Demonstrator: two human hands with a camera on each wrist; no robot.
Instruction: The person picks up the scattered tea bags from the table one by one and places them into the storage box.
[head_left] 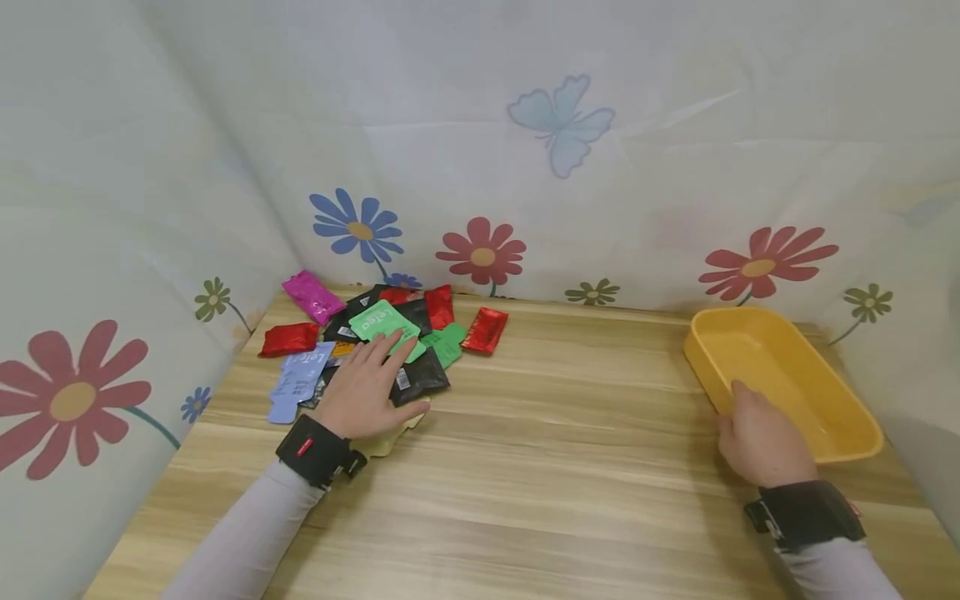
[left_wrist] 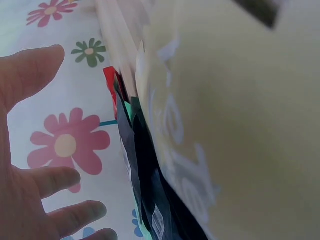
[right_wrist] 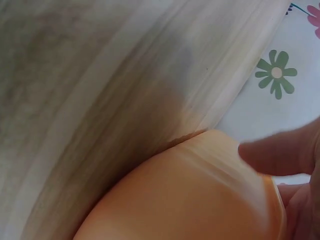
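My left hand (head_left: 362,393) is spread with straight fingers low over a heap of small flat packets at the left. Its fingertips are right at a green packet (head_left: 378,323) on top of the heap. A black packet (head_left: 426,375) lies beside the hand, and a light blue packet (head_left: 302,375) lies to its left. Under the thumb side shows a pale yellow packet (left_wrist: 250,125), large and close in the left wrist view. At the right, my right hand (head_left: 767,442) grips the near left rim of a yellow plastic tray (head_left: 795,358), thumb outside and fingers over the edge.
Round the heap lie a magenta packet (head_left: 312,296), a red packet (head_left: 290,340) and another red packet (head_left: 486,331) at its right end. The wood-grain table (head_left: 555,433) ends at a flower-printed cloth (head_left: 645,167) behind and on both sides.
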